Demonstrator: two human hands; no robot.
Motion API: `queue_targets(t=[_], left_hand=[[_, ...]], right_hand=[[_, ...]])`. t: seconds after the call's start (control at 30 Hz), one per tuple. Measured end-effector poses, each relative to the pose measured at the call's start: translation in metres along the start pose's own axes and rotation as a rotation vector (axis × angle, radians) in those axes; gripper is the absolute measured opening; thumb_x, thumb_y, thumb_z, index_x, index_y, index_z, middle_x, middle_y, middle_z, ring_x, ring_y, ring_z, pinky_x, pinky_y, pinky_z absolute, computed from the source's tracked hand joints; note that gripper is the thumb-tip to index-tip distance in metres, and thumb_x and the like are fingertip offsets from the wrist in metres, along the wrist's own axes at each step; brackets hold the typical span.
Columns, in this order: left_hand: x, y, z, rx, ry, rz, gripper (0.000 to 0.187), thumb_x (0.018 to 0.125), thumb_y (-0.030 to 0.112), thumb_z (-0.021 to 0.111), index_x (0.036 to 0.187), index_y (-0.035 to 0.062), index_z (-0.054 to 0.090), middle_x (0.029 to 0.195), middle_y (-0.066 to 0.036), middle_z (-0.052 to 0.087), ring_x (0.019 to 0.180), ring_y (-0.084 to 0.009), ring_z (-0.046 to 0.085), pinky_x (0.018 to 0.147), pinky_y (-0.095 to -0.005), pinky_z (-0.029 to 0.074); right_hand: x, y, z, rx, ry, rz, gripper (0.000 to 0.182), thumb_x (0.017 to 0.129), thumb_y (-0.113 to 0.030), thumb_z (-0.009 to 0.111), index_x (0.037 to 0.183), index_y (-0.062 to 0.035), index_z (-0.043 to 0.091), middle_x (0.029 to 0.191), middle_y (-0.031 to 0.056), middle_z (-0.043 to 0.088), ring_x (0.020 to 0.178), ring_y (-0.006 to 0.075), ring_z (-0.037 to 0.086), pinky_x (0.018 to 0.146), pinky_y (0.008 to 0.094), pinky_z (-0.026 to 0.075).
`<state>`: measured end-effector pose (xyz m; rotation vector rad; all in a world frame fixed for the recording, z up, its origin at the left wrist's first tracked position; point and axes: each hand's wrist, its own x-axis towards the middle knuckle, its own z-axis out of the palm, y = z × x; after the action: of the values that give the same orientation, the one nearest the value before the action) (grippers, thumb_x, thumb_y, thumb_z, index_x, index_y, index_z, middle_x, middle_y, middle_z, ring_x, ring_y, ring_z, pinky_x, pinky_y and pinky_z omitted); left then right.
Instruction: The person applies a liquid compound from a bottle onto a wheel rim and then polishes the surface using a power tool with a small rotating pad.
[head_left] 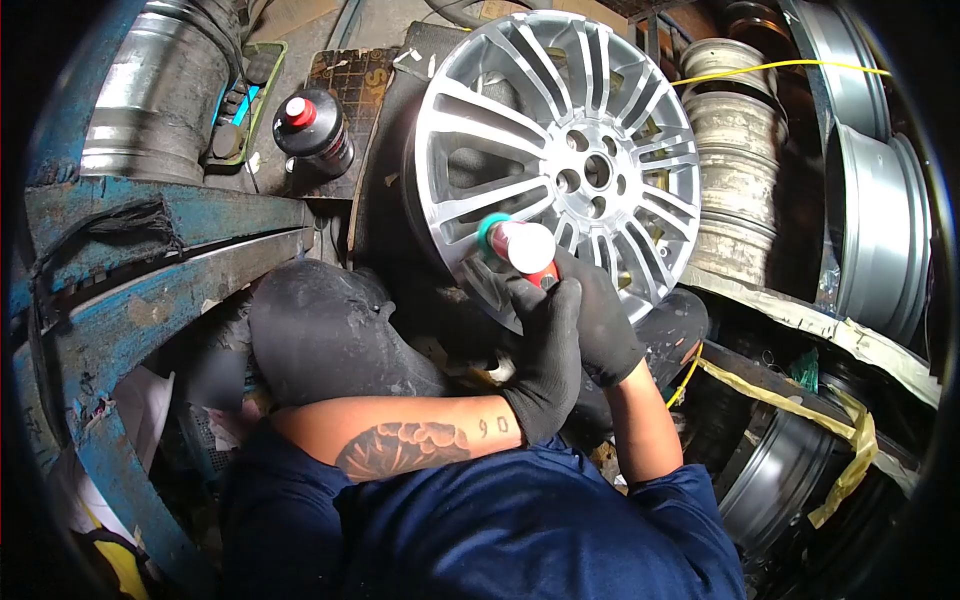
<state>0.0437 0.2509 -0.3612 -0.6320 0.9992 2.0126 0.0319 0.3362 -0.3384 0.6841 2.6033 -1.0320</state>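
A silver multi-spoke alloy wheel [600, 120] stands tilted in front of me, its centre bore and lug holes facing up toward me. Against its lower left spokes is a small red-and-white tool [530, 248] with a teal round disc at its far end; its exact kind I cannot make out. Black gloves cover both hands. My left hand [548, 335] is closed around the tool's near side. Pressed next to it, my right hand [600, 320] also grips the tool, fingers wrapped and partly hidden. The lower wheel rim lies behind my gloves.
A black bottle with a red cap [315, 135] stands left of the wheel. Blue metal frame bars [180, 270] run along the left. Stacked rims [735, 160] and a shelf of silver wheels [880, 230] line the right. A yellow hose [780, 66] crosses behind the wheel.
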Motion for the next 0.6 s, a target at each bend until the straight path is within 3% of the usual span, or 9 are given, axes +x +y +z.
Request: queue_targets(t=[0.17, 0.2, 0.3, 0.47, 0.6], left_hand=[[0.012, -0.014, 0.004, 0.18, -0.025, 0.175, 0.051, 0.1, 0.039, 0.059, 0.129, -0.001, 0.045, 0.118, -0.017, 0.056, 0.108, -0.0237, 0.056, 0.092, -0.038, 0.046], [0.011, -0.015, 0.004, 0.213, -0.037, 0.111, 0.051, 0.101, 0.037, 0.057, 0.133, 0.0004, 0.04, 0.122, -0.015, 0.052, 0.111, -0.0218, 0.054, 0.095, -0.0366, 0.045], [0.009, -0.019, 0.004, 0.278, -0.059, 0.007, 0.053, 0.103, 0.033, 0.055, 0.139, 0.0032, 0.031, 0.129, -0.013, 0.046, 0.117, -0.0181, 0.049, 0.1, -0.0338, 0.043], [0.016, -0.033, -0.001, 0.256, -0.021, 0.15, 0.05, 0.103, 0.032, 0.056, 0.137, 0.0036, 0.034, 0.128, -0.012, 0.047, 0.117, -0.0179, 0.049, 0.1, -0.0333, 0.044], [0.001, 0.005, 0.003, 0.262, -0.026, 0.021, 0.045, 0.103, 0.031, 0.055, 0.135, 0.004, 0.037, 0.125, -0.012, 0.048, 0.115, -0.0178, 0.05, 0.099, -0.033, 0.044]], right_hand=[[0.0, -0.005, -0.008, 0.074, 0.019, 0.018, 0.037, 0.09, -0.034, 0.069, 0.108, -0.0015, 0.066, 0.087, 0.0208, 0.068, 0.08, 0.0385, 0.067, 0.072, 0.0429, 0.051], [-0.001, -0.004, -0.008, 0.077, 0.034, 0.007, 0.035, 0.09, -0.032, 0.068, 0.104, -0.0001, 0.066, 0.083, 0.0202, 0.067, 0.075, 0.0367, 0.066, 0.07, 0.0419, 0.05], [-0.002, 0.002, -0.009, 0.041, 0.049, 0.003, 0.035, 0.09, -0.032, 0.068, 0.105, -0.0004, 0.066, 0.084, 0.0202, 0.067, 0.075, 0.0357, 0.066, 0.07, 0.0419, 0.05], [-0.002, -0.003, -0.009, 0.114, 0.02, 0.007, 0.036, 0.09, -0.033, 0.069, 0.106, -0.0006, 0.067, 0.085, 0.0201, 0.068, 0.078, 0.0353, 0.066, 0.073, 0.0427, 0.051], [0.007, 0.003, -0.008, 0.108, -0.074, -0.081, 0.038, 0.09, -0.033, 0.069, 0.11, -0.0016, 0.066, 0.09, 0.021, 0.069, 0.083, 0.0382, 0.067, 0.075, 0.0436, 0.051]])
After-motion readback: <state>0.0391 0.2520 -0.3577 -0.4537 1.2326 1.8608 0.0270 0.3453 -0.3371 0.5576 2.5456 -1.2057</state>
